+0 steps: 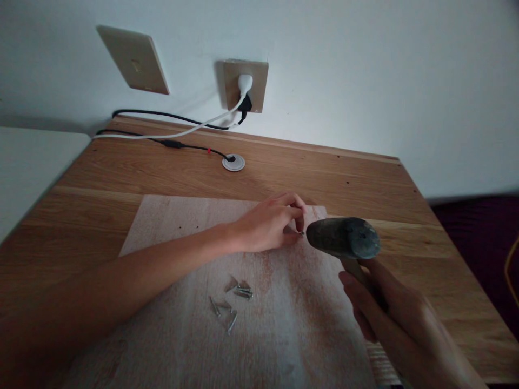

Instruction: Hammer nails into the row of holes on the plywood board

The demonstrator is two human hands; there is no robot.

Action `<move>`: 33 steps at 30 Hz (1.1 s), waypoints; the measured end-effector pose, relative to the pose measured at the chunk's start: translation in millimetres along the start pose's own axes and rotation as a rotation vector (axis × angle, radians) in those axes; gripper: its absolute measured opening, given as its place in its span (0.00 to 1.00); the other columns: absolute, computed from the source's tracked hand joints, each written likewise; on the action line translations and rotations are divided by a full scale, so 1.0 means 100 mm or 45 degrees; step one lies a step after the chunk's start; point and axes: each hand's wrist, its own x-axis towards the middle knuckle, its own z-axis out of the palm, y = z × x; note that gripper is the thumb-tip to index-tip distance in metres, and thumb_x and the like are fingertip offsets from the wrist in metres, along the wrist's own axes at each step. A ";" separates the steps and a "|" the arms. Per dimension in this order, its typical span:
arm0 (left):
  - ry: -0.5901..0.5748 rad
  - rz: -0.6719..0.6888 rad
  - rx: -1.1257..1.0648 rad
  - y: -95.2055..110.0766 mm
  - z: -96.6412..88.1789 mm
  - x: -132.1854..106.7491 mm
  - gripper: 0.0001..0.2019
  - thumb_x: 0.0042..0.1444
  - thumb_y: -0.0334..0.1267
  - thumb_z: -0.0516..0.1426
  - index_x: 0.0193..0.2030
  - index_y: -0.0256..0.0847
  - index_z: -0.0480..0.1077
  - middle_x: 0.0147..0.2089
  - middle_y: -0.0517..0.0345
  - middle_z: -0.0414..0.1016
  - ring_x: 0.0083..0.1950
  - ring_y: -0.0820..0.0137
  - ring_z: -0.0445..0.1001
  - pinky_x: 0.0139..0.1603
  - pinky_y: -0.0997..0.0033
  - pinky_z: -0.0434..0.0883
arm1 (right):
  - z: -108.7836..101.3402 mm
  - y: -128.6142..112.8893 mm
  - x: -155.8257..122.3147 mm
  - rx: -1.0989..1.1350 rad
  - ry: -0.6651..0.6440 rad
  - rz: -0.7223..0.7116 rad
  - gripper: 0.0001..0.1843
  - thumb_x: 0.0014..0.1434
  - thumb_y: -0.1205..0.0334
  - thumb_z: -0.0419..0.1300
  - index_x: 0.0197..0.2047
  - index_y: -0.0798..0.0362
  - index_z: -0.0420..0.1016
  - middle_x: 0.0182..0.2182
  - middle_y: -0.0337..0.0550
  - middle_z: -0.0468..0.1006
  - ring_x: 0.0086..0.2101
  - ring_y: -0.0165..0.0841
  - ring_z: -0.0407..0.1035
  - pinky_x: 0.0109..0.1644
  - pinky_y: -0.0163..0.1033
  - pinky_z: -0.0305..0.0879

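Dark, scuffed rubber, by the look of it, makes up the blunt head of the mallet (343, 237), raised just beyond the right grip (399, 313). That grip is curled firmly around the handle. I'd expect the tool to be stiff and top-heavy, steadiest when held by the handle, well clear of the head. The head is a thick cylinder, its near end pale and worn around the edge.

Left of the right grip, on the whitish board (170, 346), lie several loose fasteners (243, 293): thin, silvery, scattered at odd angles. From here I can't tell nails from screws. They look light and hard, apt to roll or slip, and best pinched by the shank.

Farther off, the left grip (270, 221) rests on the board, thumb and forefinger nearly meeting. A single small fastener (301, 233) shows at their tips, seemingly pinched there; most of it is hidden. The mallet's head is just right of it, though how high I can't judge. The board, streaked with reddish brown, lies under that grip on the wooden tabletop (292, 162). Beyond the left grip, a black cable (170, 114) runs toward the wall socket (259, 75).
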 end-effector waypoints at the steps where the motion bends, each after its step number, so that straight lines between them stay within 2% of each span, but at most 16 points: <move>1: -0.005 -0.006 0.000 0.00 0.00 0.00 0.07 0.61 0.26 0.66 0.37 0.43 0.77 0.58 0.53 0.77 0.61 0.60 0.78 0.69 0.52 0.74 | 0.00 -0.01 -0.01 0.001 0.016 0.009 0.20 0.74 0.38 0.56 0.47 0.46 0.75 0.18 0.30 0.69 0.17 0.34 0.66 0.22 0.39 0.62; 4: -0.009 0.004 -0.006 0.00 -0.01 0.00 0.07 0.61 0.25 0.65 0.36 0.42 0.77 0.59 0.52 0.77 0.60 0.60 0.78 0.68 0.52 0.74 | 0.03 -0.04 -0.02 0.020 0.067 0.020 0.20 0.74 0.38 0.56 0.46 0.46 0.75 0.18 0.30 0.69 0.17 0.34 0.66 0.23 0.39 0.62; 8: -0.003 0.035 -0.030 0.00 -0.02 -0.01 0.06 0.62 0.25 0.65 0.37 0.40 0.78 0.60 0.49 0.77 0.61 0.60 0.79 0.67 0.54 0.75 | 0.04 -0.05 0.00 0.036 0.038 0.032 0.17 0.74 0.41 0.57 0.42 0.45 0.73 0.17 0.29 0.68 0.17 0.33 0.66 0.24 0.39 0.61; 12: -0.005 0.051 -0.045 -0.01 -0.01 -0.01 0.07 0.62 0.24 0.65 0.37 0.40 0.79 0.60 0.49 0.78 0.62 0.60 0.79 0.66 0.55 0.75 | 0.02 -0.05 0.00 0.018 0.026 0.069 0.16 0.74 0.42 0.56 0.45 0.46 0.74 0.18 0.29 0.68 0.18 0.33 0.67 0.24 0.39 0.61; 21: -0.007 0.072 -0.036 -0.04 -0.01 -0.01 0.07 0.62 0.24 0.64 0.37 0.39 0.80 0.60 0.49 0.78 0.60 0.61 0.79 0.65 0.56 0.75 | 0.03 -0.08 0.00 0.005 0.024 0.021 0.15 0.75 0.45 0.55 0.49 0.46 0.75 0.17 0.29 0.68 0.17 0.34 0.67 0.24 0.40 0.61; 27: -0.014 0.064 -0.043 -0.03 -0.01 0.00 0.07 0.62 0.24 0.65 0.37 0.40 0.79 0.59 0.51 0.78 0.61 0.61 0.79 0.65 0.57 0.75 | -0.01 -0.02 0.02 -0.025 -0.036 0.022 0.18 0.74 0.40 0.54 0.45 0.46 0.73 0.18 0.30 0.70 0.17 0.33 0.67 0.22 0.38 0.61; 33: -0.002 0.050 -0.025 -0.03 0.01 -0.01 0.07 0.61 0.25 0.65 0.38 0.41 0.79 0.59 0.51 0.78 0.61 0.60 0.78 0.67 0.55 0.74 | 0.03 -0.07 0.01 -0.007 -0.010 0.085 0.18 0.74 0.41 0.54 0.50 0.46 0.73 0.18 0.28 0.67 0.19 0.33 0.66 0.27 0.39 0.62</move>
